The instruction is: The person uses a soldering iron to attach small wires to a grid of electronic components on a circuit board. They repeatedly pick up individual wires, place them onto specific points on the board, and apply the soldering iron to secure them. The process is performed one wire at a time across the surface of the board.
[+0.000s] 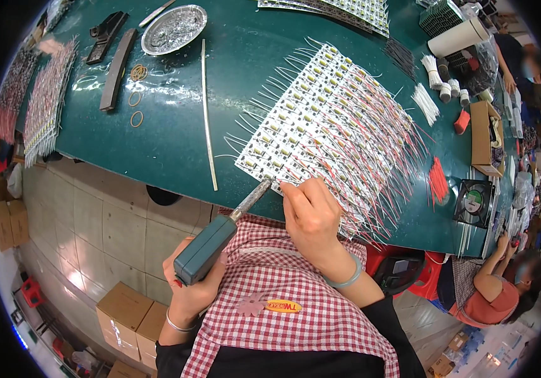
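Observation:
My left hand [196, 277] is wrapped round a dark green soldering gun [205, 248]. Its metal barrel slants up to the right, and the tip is at the near left corner of a white circuit board panel [295, 129]. Rows of small yellow-green components cover the panel. Many red wires [371, 164] lie over its right side, and white wires stick out along its left edge. Right beside the tip, my right hand [313, 217] has its thumb and fingers pinched together at the panel's near edge. Whatever is between those fingertips is too small to make out.
A metal dish [174, 30] of solder bits, rubber bands [137, 99] and a thin pale stick [207, 113] lie left of the panel. Red wires [437, 181], white wire bundles [425, 104] and a fan [474, 203] are at the right. A co-worker [484, 290] sits at the far right.

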`<state>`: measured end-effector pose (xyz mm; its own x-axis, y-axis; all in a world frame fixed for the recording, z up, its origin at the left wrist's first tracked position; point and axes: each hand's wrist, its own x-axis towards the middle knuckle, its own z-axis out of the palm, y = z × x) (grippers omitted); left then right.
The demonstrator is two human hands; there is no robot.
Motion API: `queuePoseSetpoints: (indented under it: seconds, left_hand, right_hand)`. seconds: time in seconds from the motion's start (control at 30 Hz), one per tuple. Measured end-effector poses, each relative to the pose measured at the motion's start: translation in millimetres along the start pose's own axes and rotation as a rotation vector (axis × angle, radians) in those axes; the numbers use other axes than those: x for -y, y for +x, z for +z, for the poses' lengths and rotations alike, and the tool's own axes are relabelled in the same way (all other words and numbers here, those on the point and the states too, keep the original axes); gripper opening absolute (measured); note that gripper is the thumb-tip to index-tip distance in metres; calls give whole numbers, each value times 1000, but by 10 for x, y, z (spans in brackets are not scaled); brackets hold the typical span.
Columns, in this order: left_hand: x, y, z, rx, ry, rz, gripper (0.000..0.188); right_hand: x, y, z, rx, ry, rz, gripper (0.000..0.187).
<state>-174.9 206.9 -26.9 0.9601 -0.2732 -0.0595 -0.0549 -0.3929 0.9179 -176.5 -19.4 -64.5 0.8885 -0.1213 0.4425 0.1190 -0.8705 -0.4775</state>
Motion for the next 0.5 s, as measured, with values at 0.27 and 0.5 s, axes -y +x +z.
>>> queuePoseSetpoints:
  seconds: [0.27, 0.5]
  left_hand:
    - [3, -17, 23, -18, 0, -14, 20]
    - [19, -13, 28, -16, 2, 29, 20]
  right_hand:
    - [0, 2, 11, -33, -14, -24, 15]
    - [-15, -18, 17, -41, -20, -31, 16]
